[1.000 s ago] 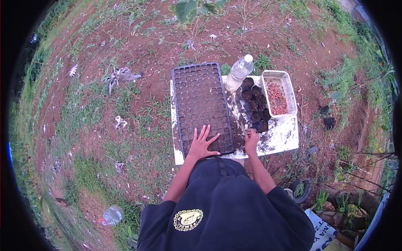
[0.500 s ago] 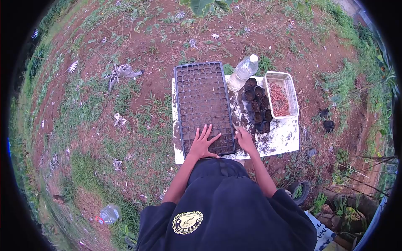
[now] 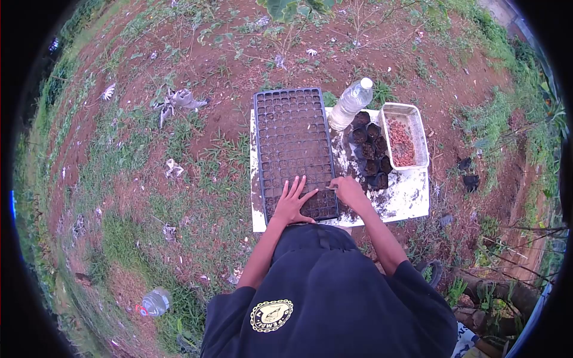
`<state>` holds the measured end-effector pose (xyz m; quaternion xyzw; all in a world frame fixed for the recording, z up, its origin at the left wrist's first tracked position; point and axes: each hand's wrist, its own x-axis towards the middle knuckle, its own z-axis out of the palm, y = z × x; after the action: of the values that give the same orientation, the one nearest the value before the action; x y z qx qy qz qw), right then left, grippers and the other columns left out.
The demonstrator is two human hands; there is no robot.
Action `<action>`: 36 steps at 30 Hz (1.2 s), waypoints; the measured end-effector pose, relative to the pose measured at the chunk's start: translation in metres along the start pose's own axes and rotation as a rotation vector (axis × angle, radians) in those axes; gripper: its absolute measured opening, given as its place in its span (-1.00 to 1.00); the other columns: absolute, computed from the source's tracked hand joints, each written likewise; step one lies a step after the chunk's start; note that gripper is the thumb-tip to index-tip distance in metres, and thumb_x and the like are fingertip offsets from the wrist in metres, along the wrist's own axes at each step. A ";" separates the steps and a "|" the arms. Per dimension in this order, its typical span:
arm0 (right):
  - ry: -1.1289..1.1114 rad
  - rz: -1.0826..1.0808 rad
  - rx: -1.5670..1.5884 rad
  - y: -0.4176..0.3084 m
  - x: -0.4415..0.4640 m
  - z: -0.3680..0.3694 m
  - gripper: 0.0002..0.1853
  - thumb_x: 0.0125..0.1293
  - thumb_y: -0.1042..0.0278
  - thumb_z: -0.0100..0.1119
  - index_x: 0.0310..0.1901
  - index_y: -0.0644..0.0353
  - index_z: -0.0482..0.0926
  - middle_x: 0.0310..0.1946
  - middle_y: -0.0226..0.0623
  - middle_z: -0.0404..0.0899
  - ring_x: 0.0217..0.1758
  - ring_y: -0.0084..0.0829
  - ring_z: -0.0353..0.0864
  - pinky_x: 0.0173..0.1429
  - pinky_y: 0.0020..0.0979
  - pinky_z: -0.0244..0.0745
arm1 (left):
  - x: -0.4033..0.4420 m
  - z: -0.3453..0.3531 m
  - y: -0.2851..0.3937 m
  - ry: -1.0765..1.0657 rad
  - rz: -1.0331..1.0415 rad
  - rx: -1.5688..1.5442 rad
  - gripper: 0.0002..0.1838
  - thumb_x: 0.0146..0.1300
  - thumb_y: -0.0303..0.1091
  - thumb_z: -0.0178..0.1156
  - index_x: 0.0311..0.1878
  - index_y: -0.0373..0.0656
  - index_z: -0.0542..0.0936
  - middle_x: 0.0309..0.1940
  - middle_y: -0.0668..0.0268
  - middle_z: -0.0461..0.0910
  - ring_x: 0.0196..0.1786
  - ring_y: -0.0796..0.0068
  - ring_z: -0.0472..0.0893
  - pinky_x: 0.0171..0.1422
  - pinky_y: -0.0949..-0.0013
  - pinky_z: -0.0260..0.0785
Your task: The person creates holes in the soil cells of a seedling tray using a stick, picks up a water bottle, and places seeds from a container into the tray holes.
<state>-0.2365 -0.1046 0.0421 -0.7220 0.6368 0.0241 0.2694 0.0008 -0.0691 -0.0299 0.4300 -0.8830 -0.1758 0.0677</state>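
Note:
A black seedling tray [image 3: 292, 143] full of dark soil lies on a white board [image 3: 412, 200]. My left hand [image 3: 291, 203] rests on its lower left part with the fingers spread. At the tray's right edge is my right hand [image 3: 348, 192], its fingers pinched on something small and thin that I cannot make out. Several small black pots of soil [image 3: 369, 149] stand together right of the tray. Beyond them sits a white basket [image 3: 406, 136] holding reddish seeds. A clear bottle [image 3: 352, 104] with a white cap stands behind the pots.
Around the board is reddish ground with grass and weeds. A clear plastic bottle [image 3: 156, 302] lies at the lower left. Grey cloth [image 3: 181, 100] lies on the soil at the upper left. Branches [image 3: 513, 292] are at the lower right.
My right hand has moved left and slightly up, from beside the black pots to the tray's right edge. My left hand stays spread on the tray. The view has shifted slightly.

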 end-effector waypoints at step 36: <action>0.229 0.040 0.078 -0.014 0.005 0.043 -0.81 0.24 0.43 0.18 -0.19 0.10 0.77 -0.37 0.10 0.69 -0.24 0.04 0.73 -0.09 -0.04 0.64 | 0.001 0.005 -0.001 -0.004 -0.004 0.054 0.26 -0.24 0.66 0.21 0.58 0.32 0.15 0.63 0.02 -0.15 0.66 -0.03 -0.18 0.66 -0.18 -0.39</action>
<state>-0.2091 -0.0903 0.0085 -0.6964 0.6779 -0.0778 0.2223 -0.0003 -0.0688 -0.0354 0.4329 -0.8867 -0.1529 0.0540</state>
